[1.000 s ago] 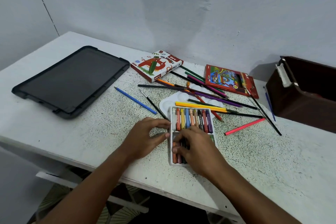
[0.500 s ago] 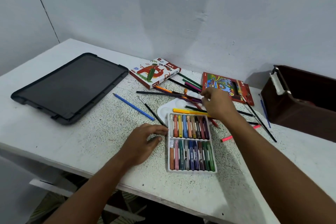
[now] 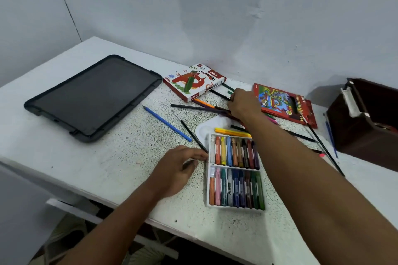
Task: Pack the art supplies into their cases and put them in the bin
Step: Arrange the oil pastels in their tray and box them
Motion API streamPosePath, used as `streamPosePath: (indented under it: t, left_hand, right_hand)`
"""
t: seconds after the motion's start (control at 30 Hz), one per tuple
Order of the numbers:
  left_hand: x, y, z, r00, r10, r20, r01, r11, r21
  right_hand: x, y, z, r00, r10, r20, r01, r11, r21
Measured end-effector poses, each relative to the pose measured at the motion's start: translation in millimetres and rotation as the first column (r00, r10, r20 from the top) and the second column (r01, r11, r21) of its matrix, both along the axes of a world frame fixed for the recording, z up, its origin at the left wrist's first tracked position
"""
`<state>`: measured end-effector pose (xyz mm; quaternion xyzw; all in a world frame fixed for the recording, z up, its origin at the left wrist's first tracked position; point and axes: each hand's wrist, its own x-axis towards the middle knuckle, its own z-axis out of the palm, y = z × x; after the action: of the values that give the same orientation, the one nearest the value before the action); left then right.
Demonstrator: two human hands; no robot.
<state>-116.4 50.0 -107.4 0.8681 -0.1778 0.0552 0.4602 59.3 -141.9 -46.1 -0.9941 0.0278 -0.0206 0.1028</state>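
Left hand (image 3: pixel 179 166) rests loosely curled, holding nothing, touching the left edge of the pastel tray (image 3: pixel 235 171). Beyond the tray, right hand (image 3: pixel 242 103) reaches into the loose pencils (image 3: pixel 200 108); whether its fingers pinch one, I cannot tell. Better to gather several pencils parallel, then slide them into the red pencil box (image 3: pixel 285 103) right of the tray.

1. A single head-worn camera is looking forward and down from above the near edge of the white surface (image 3: pixel 107 170).
2. It is facing the pale wall behind, with a wall corner showing at upper left.
3. It is sitting close: both forearms are entering from the bottom, and the oil pastel tray (image 3: pixel 234 172) is lying near the centre.
4. The wide lens is bending the edges, so the brown bin (image 3: pixel 366 122) at far right is cut off and probably looks more tilted than it is.
5. No second view is sharing this scene.
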Motion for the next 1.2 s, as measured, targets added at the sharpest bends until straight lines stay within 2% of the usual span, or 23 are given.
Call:
streamPosePath:
  t: [0.17,0.3,0.4,0.53,0.67,0.77,1.0,1.1,1.2]
  left_hand:
    - [0.3,1.8,2.7,0.998,0.008,-0.063,-0.007,1.000,0.024]
    - [0.0,1.7,4.6,0.998,0.002,-0.061,0.002,0.998,0.055]
    - [0.0,1.5,4.4,0.998,0.005,-0.062,-0.002,0.998,0.057]
    - [0.9,2.1,2.6,0.999,0.009,-0.052,-0.007,0.999,0.047]
    - [1.3,0.7,1.8,1.000,0.014,-0.025,-0.013,0.999,0.036]
    - [1.4,-0.6,0.5,1.000,0.022,-0.001,-0.022,0.999,0.028]
    - [-0.4,-1.3,0.4,0.999,0.036,0.019,-0.036,0.999,0.016]
    - [-0.7,-1.6,1.0,0.999,0.035,0.014,-0.036,0.998,0.046]
    - [-1.6,-2.8,3.6,1.000,0.027,0.004,-0.027,0.997,0.068]
  right_hand:
    - [11.9,5.6,-9.9,0.999,-0.032,-0.010,0.032,0.999,-0.035]
    - [10.3,9.1,-4.1,0.999,-0.045,0.011,0.044,0.997,0.059]
    - [-13.8,11.0,10.0,0.992,0.098,0.076,-0.109,0.982,0.156]
    - [-85.3,1.6,29.5,0.921,0.367,0.130,-0.389,0.876,0.286]
    - [-147.9,-14.0,24.1,0.806,0.566,0.175,-0.592,0.771,0.233]
    - [-170.5,-17.9,8.6,0.709,0.698,0.099,-0.705,0.702,0.099]
    - [-187.4,-19.2,-7.7,0.663,0.748,0.023,-0.747,0.659,0.089]
    - [-189.6,-15.8,-10.1,0.640,0.762,0.097,-0.766,0.643,0.004]
    - [-190.3,-16.0,-12.0,0.649,0.740,0.178,-0.756,0.653,0.042]
